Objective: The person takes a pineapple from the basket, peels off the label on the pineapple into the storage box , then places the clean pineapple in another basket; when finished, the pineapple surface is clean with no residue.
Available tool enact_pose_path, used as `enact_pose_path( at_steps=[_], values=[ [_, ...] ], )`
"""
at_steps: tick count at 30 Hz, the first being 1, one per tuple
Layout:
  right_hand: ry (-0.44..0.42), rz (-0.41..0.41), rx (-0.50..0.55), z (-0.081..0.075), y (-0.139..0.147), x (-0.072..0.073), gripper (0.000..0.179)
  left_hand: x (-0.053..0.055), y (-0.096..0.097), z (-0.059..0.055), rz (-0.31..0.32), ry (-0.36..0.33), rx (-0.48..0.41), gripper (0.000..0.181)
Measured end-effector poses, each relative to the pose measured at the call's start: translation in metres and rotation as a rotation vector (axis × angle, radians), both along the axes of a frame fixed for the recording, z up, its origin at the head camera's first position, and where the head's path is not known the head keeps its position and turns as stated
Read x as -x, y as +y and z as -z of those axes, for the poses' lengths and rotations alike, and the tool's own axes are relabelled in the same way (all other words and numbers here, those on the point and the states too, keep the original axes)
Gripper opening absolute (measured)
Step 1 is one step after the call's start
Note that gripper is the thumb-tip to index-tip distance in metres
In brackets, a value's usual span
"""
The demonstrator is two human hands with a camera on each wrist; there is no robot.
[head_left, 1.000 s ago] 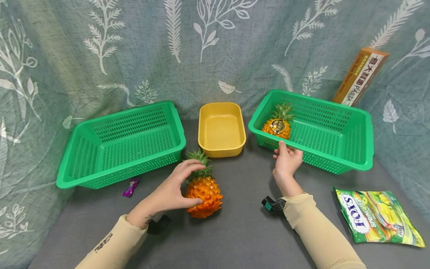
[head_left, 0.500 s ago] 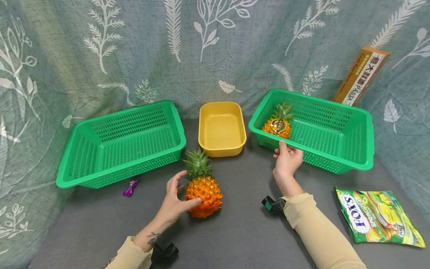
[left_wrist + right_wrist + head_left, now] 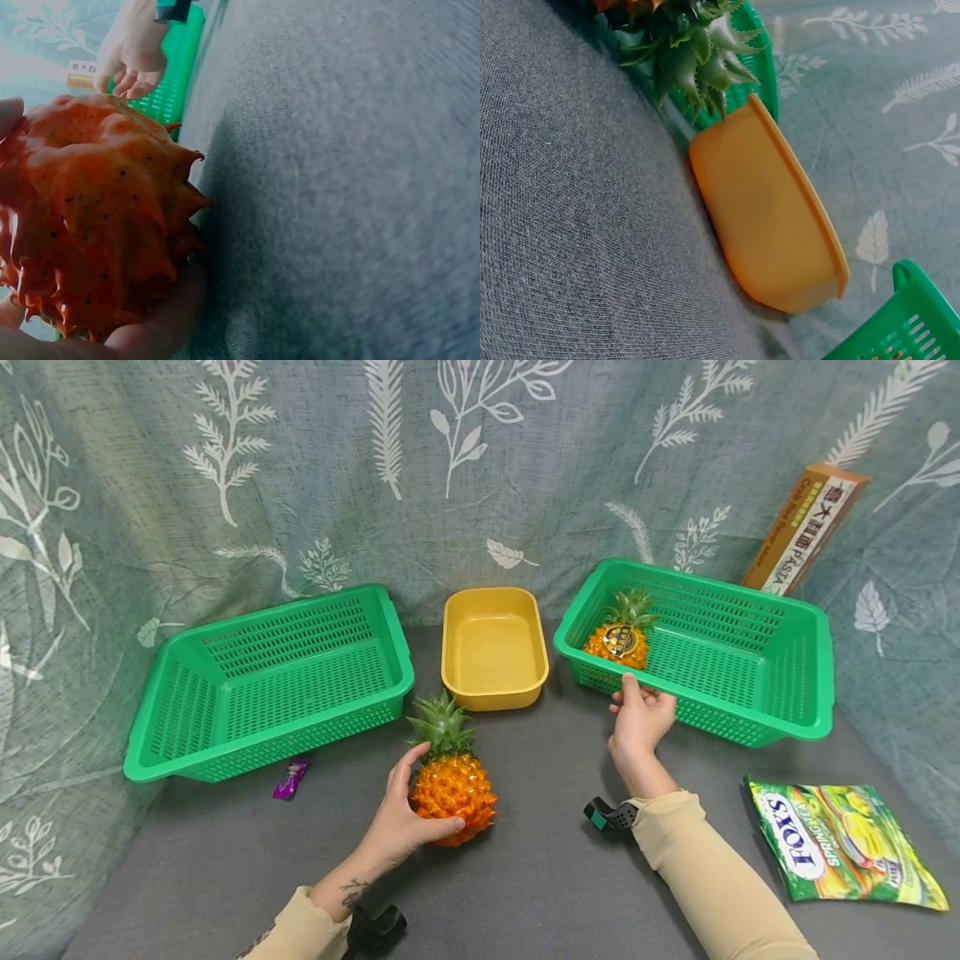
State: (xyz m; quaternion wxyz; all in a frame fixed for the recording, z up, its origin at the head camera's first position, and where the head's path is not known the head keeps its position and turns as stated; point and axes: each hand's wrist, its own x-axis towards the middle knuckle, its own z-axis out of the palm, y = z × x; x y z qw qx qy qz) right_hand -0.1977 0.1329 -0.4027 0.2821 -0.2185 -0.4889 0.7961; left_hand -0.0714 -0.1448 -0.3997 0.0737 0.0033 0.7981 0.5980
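On the grey table stands an orange pineapple with a green leafy crown. My left hand grips its body from the left, thumb across the lower front and fingers round the far side. Close up in the left wrist view, the spiky pineapple sits between thumb and fingers. My right hand holds the near rim of the right green basket, thumb over the edge and fingers curled below. In that basket's left end lies a second pineapple with a round black-and-gold label.
A yellow tub stands between the right basket and another green basket at left. A purple-wrapped sweet lies before the left basket. At right lies a green FOX'S bag. A pasta box leans on the curtain behind.
My left hand has drawn back from over the pineapple's crown and closed lower round its body, thumb moving down and right. My right hand stays at the basket rim.
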Motion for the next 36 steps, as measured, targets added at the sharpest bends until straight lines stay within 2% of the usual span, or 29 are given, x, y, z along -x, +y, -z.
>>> enact_pose_path(
  at_steps=[5, 11, 20, 30, 34, 36],
  values=[
    [0.010, 0.003, -0.003, 0.000, 0.000, 0.000, 0.017, 0.003, -0.001, 0.000, 0.010, -0.030, -0.046, 0.093],
    [0.018, 0.011, 0.001, 0.001, 0.000, 0.001, 0.017, 0.003, -0.002, -0.002, 0.013, -0.005, -0.021, 0.085],
    [0.015, 0.009, -0.008, 0.001, -0.001, 0.001, 0.017, 0.001, -0.003, -0.005, 0.028, 0.023, 0.012, 0.083],
    [0.013, -0.006, -0.010, 0.002, 0.000, 0.001, 0.020, -0.009, -0.005, -0.022, 0.093, 0.057, 0.063, 0.084],
    [0.014, -0.010, -0.017, 0.002, 0.000, 0.001, 0.028, -0.011, -0.005, -0.030, 0.112, 0.083, 0.053, 0.084],
    [0.010, -0.009, -0.018, 0.002, 0.001, 0.001, 0.025, -0.010, -0.005, -0.035, 0.120, 0.110, 0.045, 0.084]
  ],
)
